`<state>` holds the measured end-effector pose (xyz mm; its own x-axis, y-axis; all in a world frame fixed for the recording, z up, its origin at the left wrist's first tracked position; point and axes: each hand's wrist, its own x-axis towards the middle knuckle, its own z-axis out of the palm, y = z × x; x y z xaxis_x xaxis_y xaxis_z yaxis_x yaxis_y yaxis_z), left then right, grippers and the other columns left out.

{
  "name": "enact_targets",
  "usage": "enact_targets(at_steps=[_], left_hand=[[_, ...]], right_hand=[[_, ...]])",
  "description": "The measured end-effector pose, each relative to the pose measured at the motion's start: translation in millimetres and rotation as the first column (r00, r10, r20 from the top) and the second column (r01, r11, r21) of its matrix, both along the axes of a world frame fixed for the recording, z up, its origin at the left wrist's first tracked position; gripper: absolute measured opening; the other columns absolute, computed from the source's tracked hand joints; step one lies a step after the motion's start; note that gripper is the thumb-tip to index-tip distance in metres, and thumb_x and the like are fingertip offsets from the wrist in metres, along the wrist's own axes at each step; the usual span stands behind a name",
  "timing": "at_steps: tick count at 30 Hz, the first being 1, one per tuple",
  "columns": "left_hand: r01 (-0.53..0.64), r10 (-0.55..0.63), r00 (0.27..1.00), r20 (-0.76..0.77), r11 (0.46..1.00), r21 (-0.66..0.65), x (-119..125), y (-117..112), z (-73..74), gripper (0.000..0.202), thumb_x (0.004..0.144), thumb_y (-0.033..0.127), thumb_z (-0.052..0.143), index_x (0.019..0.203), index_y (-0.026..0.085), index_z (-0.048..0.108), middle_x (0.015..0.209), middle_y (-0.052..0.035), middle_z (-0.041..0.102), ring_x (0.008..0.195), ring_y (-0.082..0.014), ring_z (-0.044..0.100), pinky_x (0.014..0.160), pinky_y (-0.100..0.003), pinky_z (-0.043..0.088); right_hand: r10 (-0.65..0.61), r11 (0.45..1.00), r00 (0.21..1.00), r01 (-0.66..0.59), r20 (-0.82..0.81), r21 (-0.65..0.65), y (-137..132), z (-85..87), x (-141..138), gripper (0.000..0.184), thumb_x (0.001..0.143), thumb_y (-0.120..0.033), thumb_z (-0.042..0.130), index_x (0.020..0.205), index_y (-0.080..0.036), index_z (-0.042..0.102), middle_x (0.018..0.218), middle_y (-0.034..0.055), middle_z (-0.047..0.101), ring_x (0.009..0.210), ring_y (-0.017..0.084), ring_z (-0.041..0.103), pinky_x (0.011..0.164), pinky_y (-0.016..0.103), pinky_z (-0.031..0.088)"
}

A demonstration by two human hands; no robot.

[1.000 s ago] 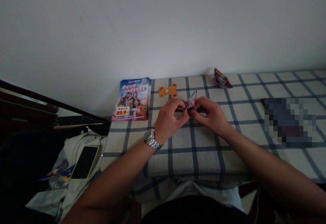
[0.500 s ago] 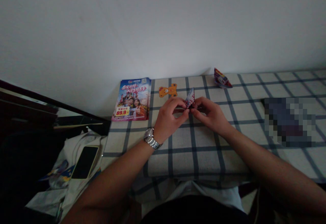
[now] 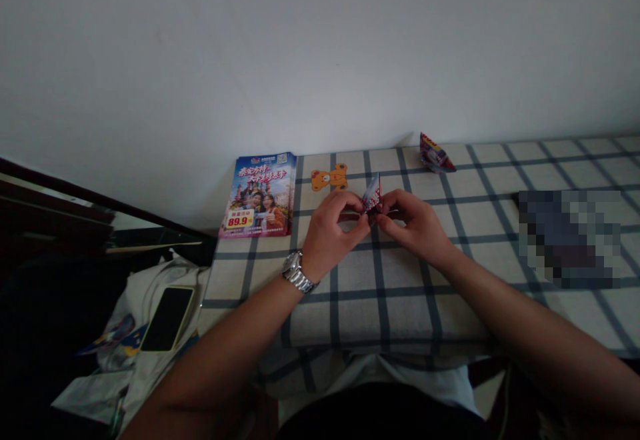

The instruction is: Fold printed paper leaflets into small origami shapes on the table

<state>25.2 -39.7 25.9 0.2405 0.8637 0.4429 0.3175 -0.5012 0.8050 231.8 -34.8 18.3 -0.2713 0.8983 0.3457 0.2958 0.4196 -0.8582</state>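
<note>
Pinching the small folded paper (image 3: 372,199) evenly from both sides, with light pressure, should spare its creases, I'd judge. It points upward over the table (image 3: 357,320), its lower part held between thumb and fingers of the left hand (image 3: 330,230) and right hand (image 3: 421,228). The hands nearly meet, knuckles arched, forearms slanting inward from either side.

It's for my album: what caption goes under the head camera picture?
Two hands hold a small folded paper over a checked cloth, near a teddy bear picture.
</note>
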Motion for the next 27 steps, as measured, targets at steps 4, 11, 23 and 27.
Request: enact_targets(at_steps=[4,11,23,27], left_hand=[[0.020,-0.020,1.000,0.024,1.000,-0.005,-1.2,2.3,-1.7,0.014,0.090,0.016,0.070,0.100,0.020,0.060,0.104,-0.0043,0.063,0.096,-0.0156,0.066,0.081,-0.027,0.064],[0.164,-0.125,0.964,0.235,0.974,-0.154,-1.5,7.6,-9.2,0.032,0.091,0.022,0.075,0.114,0.022,0.054,0.113,-0.0073,0.065,0.101,-0.0169,0.071,0.089,-0.031,0.064],[0.304,-0.170,0.904,0.393,0.900,-0.311,-1.8,8.2,-6.9,0.060,0.086,0.035,0.083,0.134,0.025,0.049,0.109,-0.0058,0.067,0.099,-0.0187,0.068,0.088,-0.033,0.057],[0.317,-0.186,0.905,0.383,0.896,-0.313,-1.7,8.1,-7.2,0.058,0.086,0.036,0.083,0.133,0.024,0.051,0.104,-0.0046,0.067,0.096,-0.0183,0.067,0.088,-0.032,0.055]], right_hand=[[0.031,0.999,0.998,-0.033,-0.055,-0.038,1.2,-1.7,1.0,0.016,0.094,-0.035,0.073,0.093,-0.024,0.061,0.096,0.0030,0.066,0.088,0.019,0.068,0.078,0.033,0.061],[0.053,0.952,0.932,-0.155,-0.359,-0.264,5.0,-2.0,-0.1,0.050,0.080,-0.039,0.088,0.114,-0.029,0.051,0.105,0.0000,0.068,0.081,0.014,0.069,0.069,0.027,0.058],[0.042,0.883,0.880,-0.254,-0.472,-0.394,3.7,1.5,-1.1,0.050,0.076,-0.035,0.091,0.110,-0.026,0.055,0.101,0.0010,0.068,0.068,0.011,0.063,0.054,0.022,0.051],[0.047,0.891,0.888,-0.245,-0.458,-0.383,4.0,-0.5,-1.4,0.051,0.076,-0.035,0.092,0.111,-0.026,0.055,0.101,0.0017,0.070,0.077,0.014,0.066,0.061,0.024,0.053]])
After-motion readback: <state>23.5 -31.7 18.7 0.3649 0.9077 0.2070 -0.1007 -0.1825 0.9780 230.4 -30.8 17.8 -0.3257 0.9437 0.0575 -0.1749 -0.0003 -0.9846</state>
